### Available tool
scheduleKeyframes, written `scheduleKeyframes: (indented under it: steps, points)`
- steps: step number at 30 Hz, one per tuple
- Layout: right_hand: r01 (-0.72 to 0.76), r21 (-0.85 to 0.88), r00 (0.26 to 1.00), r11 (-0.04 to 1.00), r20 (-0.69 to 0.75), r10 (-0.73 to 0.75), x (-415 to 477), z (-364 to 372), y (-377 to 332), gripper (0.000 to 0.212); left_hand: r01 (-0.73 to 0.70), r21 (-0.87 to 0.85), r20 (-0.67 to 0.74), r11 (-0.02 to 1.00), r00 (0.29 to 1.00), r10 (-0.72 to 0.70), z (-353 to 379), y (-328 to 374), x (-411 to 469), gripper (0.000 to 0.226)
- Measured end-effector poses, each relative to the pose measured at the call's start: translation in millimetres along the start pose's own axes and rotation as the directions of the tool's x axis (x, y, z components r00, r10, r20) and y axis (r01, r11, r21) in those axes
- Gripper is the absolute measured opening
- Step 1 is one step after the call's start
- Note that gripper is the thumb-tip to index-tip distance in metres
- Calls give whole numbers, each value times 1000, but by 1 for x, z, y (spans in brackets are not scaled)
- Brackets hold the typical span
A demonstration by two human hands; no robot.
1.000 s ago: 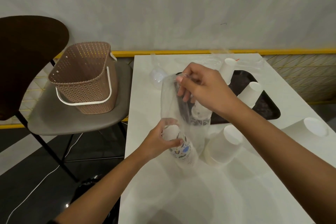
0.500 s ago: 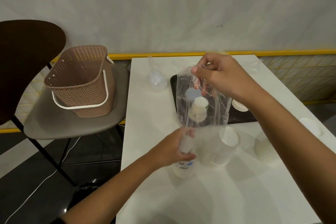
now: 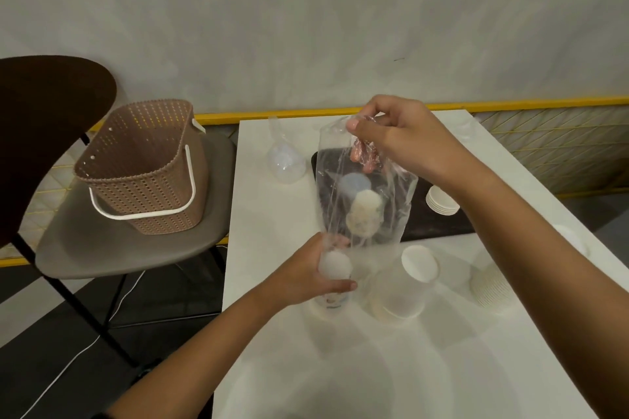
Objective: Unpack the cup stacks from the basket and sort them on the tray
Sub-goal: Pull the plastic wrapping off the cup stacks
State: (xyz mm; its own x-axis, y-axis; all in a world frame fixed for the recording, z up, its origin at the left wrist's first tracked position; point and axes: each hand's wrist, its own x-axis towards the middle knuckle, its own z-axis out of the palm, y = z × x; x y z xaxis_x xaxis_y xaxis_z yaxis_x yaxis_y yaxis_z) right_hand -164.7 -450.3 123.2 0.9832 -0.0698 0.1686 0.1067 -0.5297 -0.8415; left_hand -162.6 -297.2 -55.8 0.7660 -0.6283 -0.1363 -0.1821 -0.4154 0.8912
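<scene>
Head camera is showing the right hand (image 3: pixel 401 136) pinching the top edge of a clear plastic bag (image 3: pixel 364 187) between thumb and fingers, holding it up above the dark tray (image 3: pixel 439 218). Left hand (image 3: pixel 313 275) is wrapping its fingers around a printed cup stack (image 3: pixel 335 277) standing on the white table (image 3: pixel 340 367), at the bag's lower end. A white cup stack (image 3: pixel 406 286) is lying just beside it. The brown basket (image 3: pixel 143 167) is sitting on the chair (image 3: pixel 129 248), well apart.

Single head-worn wide view, looking forward and down, close over the white table (image 3: pixel 340 367), wall behind
</scene>
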Motion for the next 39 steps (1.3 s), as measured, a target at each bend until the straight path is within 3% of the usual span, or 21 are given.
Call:
scheduleKeyframes:
  steps: [4, 8, 13, 15, 17, 20, 22, 25, 29, 32, 34, 39]
  points:
    - [37, 153, 999, 988, 19, -41, 14, -13, -24, 18, -44, -55, -51, 998, 998, 41, -12, 11, 2, 44]
    - [125, 292, 992, 948, -25, -124, 23, -34, -49, 13, -141, -153, -290, 978, 953, 91, -30, 29, 8, 11]
    - [247, 346, 969, 905, -87, -231, 29, -59, -47, 20, -223, -160, -440, 961, 888, 133, -66, 40, 17, 7]
    - [253, 208, 967, 945, -62, -245, 30, -65, -36, 27, -221, -167, -465, 961, 877, 121, -81, 36, 18, 8]
    - [239, -77, 971, 968, -12, -241, 32, -66, -20, 30, -205, -151, -494, 967, 863, 106, -94, 30, 20, 11]
    - [147, -524, 985, 839, 1, -171, 40, -64, 8, 18, -136, -73, -495, 988, 865, 83, -112, 19, 24, 13]
    - [111, -655, 991, 748, 13, -136, 44, -59, 22, 8, -69, 8, -459, 998, 886, 65, -125, 13, 28, 13]
    - [42, -548, 999, 835, 0, -50, 51, -52, 38, 12, -25, 113, -454, 993, 888, 74, -144, 9, 35, 17]
    - [-69, -182, 991, 981, -129, 46, 68, -51, 51, 18, -22, 364, -464, 931, 863, 202, -167, 20, 44, 27]
    - [-124, 1, 963, 992, -242, 120, 86, -57, 65, 3, -52, 500, -515, 864, 784, 345, -187, 33, 50, 45]
    - [-173, 114, 932, 978, -303, 200, 98, -59, 75, 8, -65, 550, -543, 833, 729, 416, -196, 41, 51, 54]
    - [-248, 320, 868, 915, -347, 356, 137, -55, 98, 11, -122, 446, -635, 887, 655, 410, -206, 45, 66, 58]
